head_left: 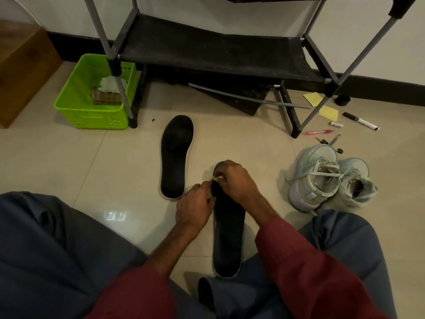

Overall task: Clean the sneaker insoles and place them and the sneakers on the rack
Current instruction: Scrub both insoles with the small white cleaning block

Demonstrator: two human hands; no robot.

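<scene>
Pinching a small white scrap (pixel 216 178) over the near insole (pixel 227 238), both hands work above glossy tiled floor (pixel 96 162).

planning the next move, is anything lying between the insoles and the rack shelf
Nothing visible does. The floor between the far insole and the rack shelf is bare tile, and the shelf is empty. The green basket sits off to the left and both hands are on the near insole.

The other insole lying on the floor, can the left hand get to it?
Probably yes. The other insole lies on bare floor just beyond the left hand, nothing between, though that hand is busy now.
</scene>
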